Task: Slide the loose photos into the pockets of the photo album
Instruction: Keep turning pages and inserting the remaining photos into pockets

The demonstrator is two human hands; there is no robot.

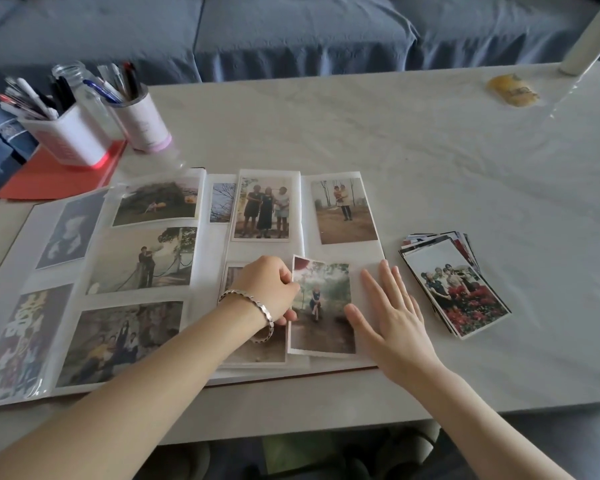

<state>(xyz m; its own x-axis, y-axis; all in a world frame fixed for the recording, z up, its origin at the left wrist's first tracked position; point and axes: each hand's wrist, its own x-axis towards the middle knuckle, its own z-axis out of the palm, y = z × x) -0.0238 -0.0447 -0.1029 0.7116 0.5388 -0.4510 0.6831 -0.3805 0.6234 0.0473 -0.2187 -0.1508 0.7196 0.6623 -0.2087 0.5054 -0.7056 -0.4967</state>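
The photo album (208,341) lies open on the white table, most of its pockets filled with photos. My left hand (267,289), with a silver bracelet on its wrist, pinches the left edge of a loose photo (323,317) of a seated person in blue, which lies over the lower right pocket of the right page. My right hand (388,313) lies flat with straight fingers on the page, its thumb on the photo's right edge. A stack of loose photos (454,285) sits on the table just right of the album.
Two pen holders (66,133) (142,123) and a glass jar (80,84) stand at the back left, beside a red folder (49,171). A yellow wrapper (511,90) lies at the back right near a white post (589,32). A blue sofa (291,29) runs behind the table.
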